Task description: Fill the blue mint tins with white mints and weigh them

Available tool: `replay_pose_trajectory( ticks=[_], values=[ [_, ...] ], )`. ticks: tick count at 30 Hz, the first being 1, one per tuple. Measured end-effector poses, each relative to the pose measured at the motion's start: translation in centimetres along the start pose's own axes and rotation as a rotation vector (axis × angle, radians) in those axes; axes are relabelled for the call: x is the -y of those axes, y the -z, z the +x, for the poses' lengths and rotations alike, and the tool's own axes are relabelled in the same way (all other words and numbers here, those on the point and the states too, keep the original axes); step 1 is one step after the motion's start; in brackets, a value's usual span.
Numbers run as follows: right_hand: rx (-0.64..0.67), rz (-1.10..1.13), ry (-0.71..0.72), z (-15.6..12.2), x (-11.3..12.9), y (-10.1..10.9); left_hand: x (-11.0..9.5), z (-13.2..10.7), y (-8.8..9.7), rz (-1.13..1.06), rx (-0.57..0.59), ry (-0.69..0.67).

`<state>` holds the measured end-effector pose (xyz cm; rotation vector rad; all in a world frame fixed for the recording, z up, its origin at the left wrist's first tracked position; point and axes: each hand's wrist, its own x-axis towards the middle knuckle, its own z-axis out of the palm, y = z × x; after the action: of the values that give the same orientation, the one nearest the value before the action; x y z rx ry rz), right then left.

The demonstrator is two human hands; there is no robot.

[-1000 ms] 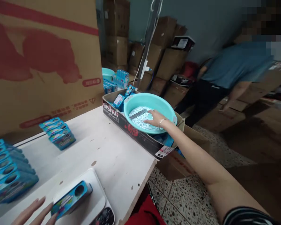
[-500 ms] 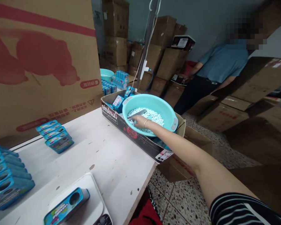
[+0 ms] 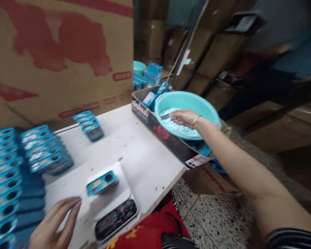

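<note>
In the head view, my right hand (image 3: 182, 117) is over a turquoise basin (image 3: 217, 121) of small white pellets (image 3: 180, 128). Its fingers are closed on a slim grey tool, seemingly a scoop (image 3: 165, 117), partly hidden and blurred. My left hand (image 3: 57, 223) has its fingers stretched out, holding nothing, above the table at the lower left. Between the hands lies a white digital scale (image 3: 123, 188), with one small blue box (image 3: 102, 183) standing on its plate. The box has a dark round hole in its top.
Rows of blue boxes (image 3: 48, 148) stand at the left, a smaller group (image 3: 89, 126) farther back. The basin rests on a black open carton (image 3: 155, 128) with more blue boxes. A large brown carton (image 3: 88, 79) walls the table's back. A blurred person (image 3: 295, 62) stands at the right.
The view has swung left and down. My left hand has come into sight beside the scale. My right hand has lifted slightly above the pellets, still gripping the grey tool.
</note>
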<state>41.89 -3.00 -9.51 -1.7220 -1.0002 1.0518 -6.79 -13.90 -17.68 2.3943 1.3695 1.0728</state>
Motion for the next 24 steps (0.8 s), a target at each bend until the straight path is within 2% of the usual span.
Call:
replay_pose_trajectory(
  ticks=[3,7,9,11,13,16,20,24],
  values=[
    [0.330,0.122,0.062,-3.4,1.9,-5.3,-1.8,-0.3,0.6,0.009,0.056,0.055],
    [0.722,-0.030,0.106,-9.0,3.8,-13.6,-2.6,-1.1,0.7,0.010,0.074,0.046],
    [0.806,-0.203,0.169,-11.1,4.0,-16.9,-2.6,-1.9,0.8,0.008,0.082,0.052],
    [0.842,-0.394,0.274,-12.2,3.7,-19.2,-2.5,-2.8,0.8,0.004,0.095,0.058],
    [0.862,-0.574,0.370,-12.6,3.3,-20.4,-2.4,-3.4,0.9,-0.005,0.103,0.062],
    [0.850,-0.757,0.471,-12.8,3.0,-21.0,-2.4,-3.9,0.9,-0.023,0.103,0.078],
    [0.801,-0.858,0.565,-13.1,2.9,-21.4,-2.4,-4.0,0.6,-0.051,0.110,0.104],
    [0.804,-0.941,0.595,-13.4,2.8,-21.8,-2.3,-3.9,0.3,-0.063,0.113,0.112]
  ],
)
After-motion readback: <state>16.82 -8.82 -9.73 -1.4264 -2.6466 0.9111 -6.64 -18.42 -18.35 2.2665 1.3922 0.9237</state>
